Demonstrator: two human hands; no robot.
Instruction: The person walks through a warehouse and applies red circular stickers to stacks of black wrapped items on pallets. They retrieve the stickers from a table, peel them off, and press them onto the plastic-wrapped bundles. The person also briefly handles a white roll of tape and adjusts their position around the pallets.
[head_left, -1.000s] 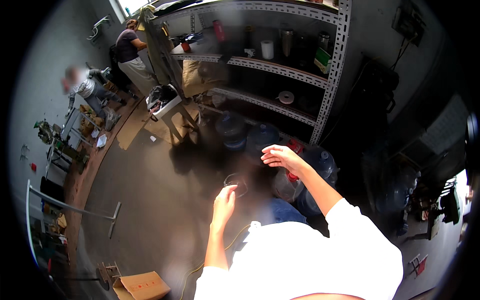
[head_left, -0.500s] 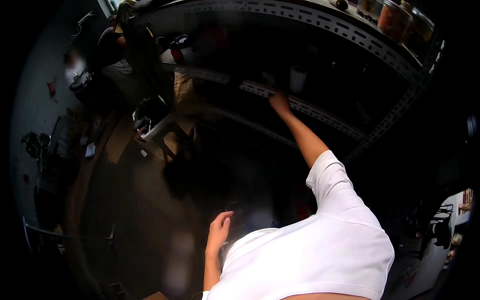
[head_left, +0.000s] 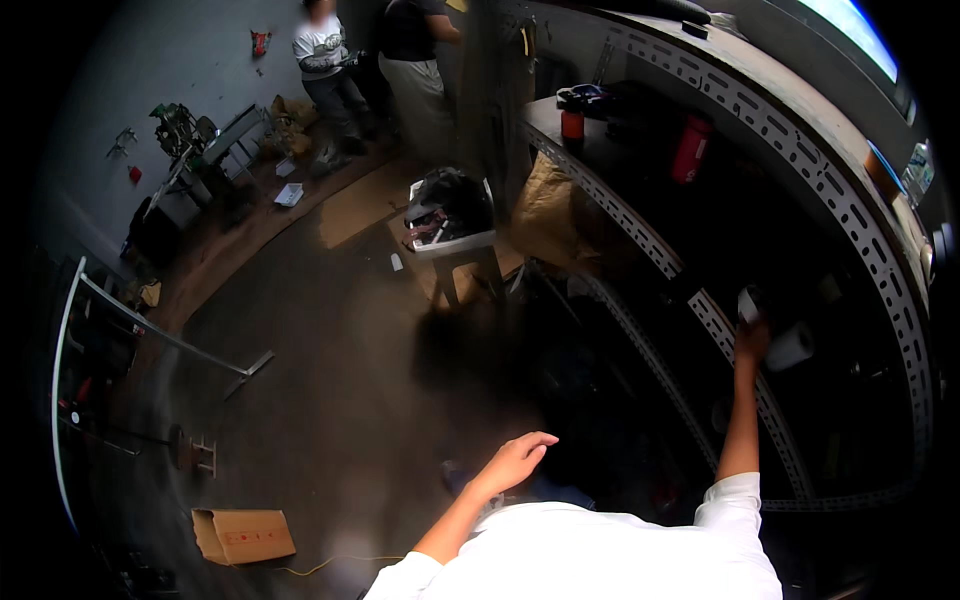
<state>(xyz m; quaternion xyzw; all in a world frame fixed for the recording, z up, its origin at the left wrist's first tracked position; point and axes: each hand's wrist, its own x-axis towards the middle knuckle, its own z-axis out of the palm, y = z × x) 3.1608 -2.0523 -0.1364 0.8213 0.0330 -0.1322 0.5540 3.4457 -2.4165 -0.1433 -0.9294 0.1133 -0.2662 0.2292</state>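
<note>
My right arm (head_left: 742, 430) reaches over the perforated metal edge (head_left: 712, 325) of a dark shelf. At its end my right hand (head_left: 752, 342) meets a small whitish round thing (head_left: 748, 303); shadow hides its fingers, so a grip cannot be made out. Close beside that hand lies a white cylinder (head_left: 790, 345), apparently a roll. In front of my body my left hand (head_left: 515, 462) hovers with fingers stretched out, open and holding nothing.
Higher on the shelving lie a red bottle (head_left: 692, 148) and a brown paper sack (head_left: 553, 210). A white bin (head_left: 455, 246) of dark items sits on a stool. Two people stand at the far wall. A cardboard box (head_left: 245, 537) and a metal frame (head_left: 165, 340) are at left.
The view has swung left, bringing more of the floor and the two people in. My right hand has gone deeper into the shelf, up to the whitish thing. My left hand's fingers have straightened.
</note>
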